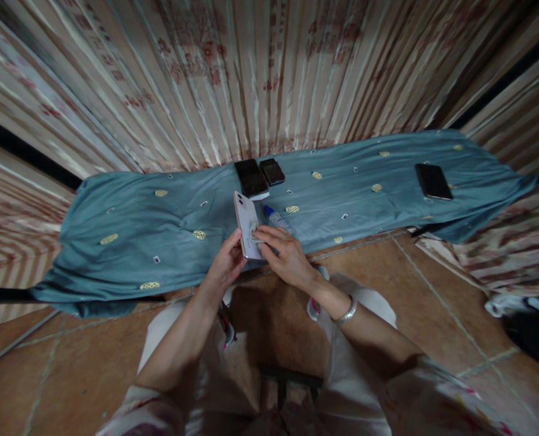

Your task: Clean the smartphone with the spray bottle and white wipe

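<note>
A white phone (245,219) lies back-up on a teal cloth (160,236), with a round whitish pad or wipe on its lower back. My left hand (226,266) holds the phone's near left edge. My right hand (284,254) presses its fingertips on that round pad. A small clear bottle with a blue cap (277,219) lies just right of the phone, partly behind my right hand. Two dark phones, one larger (250,177) and one smaller (272,171), rest just beyond the white phone.
Another dark phone (433,181) lies far right on the cloth. Striped curtains (260,79) hang behind the low covered surface. Brown tiled floor (433,284) spreads below, with my knees and a dark stool under me.
</note>
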A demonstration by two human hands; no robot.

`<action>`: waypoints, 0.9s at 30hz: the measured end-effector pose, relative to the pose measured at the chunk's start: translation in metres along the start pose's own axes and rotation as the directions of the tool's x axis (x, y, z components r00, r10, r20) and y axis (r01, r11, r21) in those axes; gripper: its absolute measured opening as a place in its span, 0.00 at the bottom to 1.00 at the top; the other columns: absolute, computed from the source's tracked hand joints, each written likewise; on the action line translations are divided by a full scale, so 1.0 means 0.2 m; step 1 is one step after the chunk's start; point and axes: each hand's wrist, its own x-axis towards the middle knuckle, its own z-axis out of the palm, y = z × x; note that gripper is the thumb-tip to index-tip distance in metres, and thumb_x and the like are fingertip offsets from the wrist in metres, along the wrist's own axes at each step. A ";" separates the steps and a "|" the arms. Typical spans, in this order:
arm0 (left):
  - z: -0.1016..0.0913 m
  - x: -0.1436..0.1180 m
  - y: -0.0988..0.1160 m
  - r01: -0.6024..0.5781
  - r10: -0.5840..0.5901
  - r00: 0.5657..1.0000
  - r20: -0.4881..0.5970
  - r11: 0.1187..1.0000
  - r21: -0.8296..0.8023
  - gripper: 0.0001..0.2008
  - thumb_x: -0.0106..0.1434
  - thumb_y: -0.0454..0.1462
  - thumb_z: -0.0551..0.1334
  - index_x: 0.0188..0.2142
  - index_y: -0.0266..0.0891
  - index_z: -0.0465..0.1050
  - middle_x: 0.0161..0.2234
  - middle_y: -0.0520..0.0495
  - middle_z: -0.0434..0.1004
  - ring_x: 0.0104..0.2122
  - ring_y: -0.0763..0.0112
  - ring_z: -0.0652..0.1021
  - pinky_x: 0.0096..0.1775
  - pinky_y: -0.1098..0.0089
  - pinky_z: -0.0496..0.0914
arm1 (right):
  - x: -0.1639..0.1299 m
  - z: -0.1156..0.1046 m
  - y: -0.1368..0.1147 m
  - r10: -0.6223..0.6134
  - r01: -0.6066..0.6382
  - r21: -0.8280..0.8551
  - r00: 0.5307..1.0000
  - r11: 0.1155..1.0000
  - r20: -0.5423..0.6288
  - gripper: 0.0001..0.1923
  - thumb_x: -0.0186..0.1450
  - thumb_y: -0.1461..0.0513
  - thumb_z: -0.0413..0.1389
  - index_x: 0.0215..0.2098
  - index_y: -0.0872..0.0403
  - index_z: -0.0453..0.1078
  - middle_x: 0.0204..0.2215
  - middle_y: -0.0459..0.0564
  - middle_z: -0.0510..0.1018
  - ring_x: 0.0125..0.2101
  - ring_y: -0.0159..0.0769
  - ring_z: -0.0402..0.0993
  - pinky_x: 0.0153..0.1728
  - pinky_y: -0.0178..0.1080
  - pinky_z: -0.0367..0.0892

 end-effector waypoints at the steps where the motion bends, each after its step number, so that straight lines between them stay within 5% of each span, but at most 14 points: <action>1: 0.00 0.00 0.00 0.001 -0.001 1.000 -0.003 1.000 -0.005 0.09 0.59 0.39 0.65 0.33 0.35 0.79 0.27 0.48 0.82 0.26 0.72 0.79 0.33 0.73 0.74 | 0.00 0.00 0.00 0.001 -0.001 0.004 1.000 1.000 0.002 0.17 0.69 0.64 0.50 0.53 0.50 0.74 0.51 0.53 0.78 0.52 0.40 0.73 0.57 0.49 0.67; 15: -0.03 0.04 -0.04 -0.004 0.004 0.999 0.034 1.000 0.021 0.11 0.57 0.43 0.67 0.33 0.35 0.78 0.28 0.50 0.81 0.27 0.74 0.78 0.31 0.76 0.71 | -0.01 -0.01 -0.05 -0.080 0.081 0.058 0.997 0.995 -0.022 0.17 0.69 0.64 0.50 0.53 0.50 0.74 0.51 0.53 0.78 0.53 0.38 0.73 0.56 0.45 0.67; 27: -0.04 0.05 -0.01 -0.047 0.044 0.996 0.072 0.998 0.038 0.18 0.56 0.48 0.67 0.38 0.34 0.78 0.35 0.44 0.83 0.42 0.62 0.81 0.42 0.69 0.74 | -0.04 0.00 -0.05 -0.137 0.139 0.093 0.990 0.986 -0.031 0.17 0.69 0.65 0.51 0.54 0.49 0.73 0.51 0.53 0.78 0.52 0.38 0.73 0.54 0.46 0.69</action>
